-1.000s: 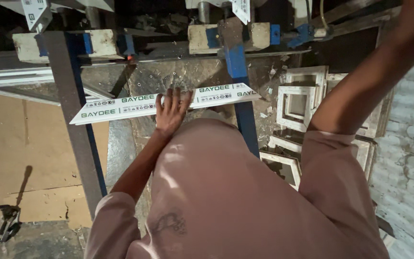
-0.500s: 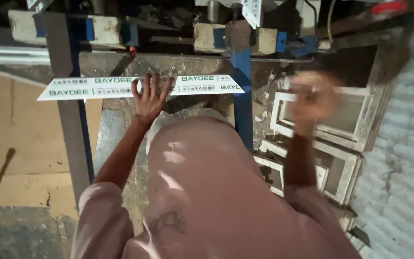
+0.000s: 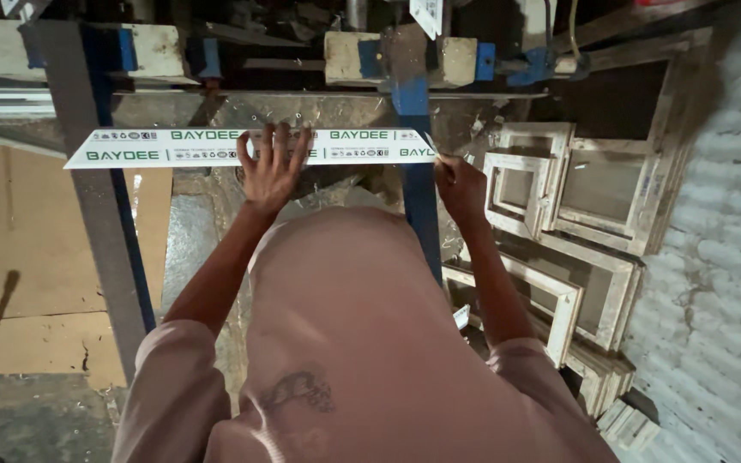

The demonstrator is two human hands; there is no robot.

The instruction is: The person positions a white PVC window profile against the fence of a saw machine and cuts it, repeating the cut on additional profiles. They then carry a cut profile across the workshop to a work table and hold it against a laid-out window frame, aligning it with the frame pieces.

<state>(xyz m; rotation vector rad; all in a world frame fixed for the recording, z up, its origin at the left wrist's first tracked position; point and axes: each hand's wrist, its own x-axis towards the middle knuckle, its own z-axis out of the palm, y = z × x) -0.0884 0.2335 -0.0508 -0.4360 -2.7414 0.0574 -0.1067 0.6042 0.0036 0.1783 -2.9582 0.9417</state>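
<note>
Strip (image 3: 173, 147) lies under flat, unclenched left hand (image 3: 269, 167); right hand (image 3: 460, 189) seemingly pinches its end.

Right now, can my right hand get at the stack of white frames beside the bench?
Probably yes. The right hand is at the end of the white strip, and the white frames lean just beside it with nothing visible between them.

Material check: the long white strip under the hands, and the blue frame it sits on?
Long white strip with green print: probably plastic profile, smooth and slightly glossy, with mitred ends; left hand lies flat on it, right hand is at its end. Blue frame upright: looks like painted steel, flat and dusty.
</note>
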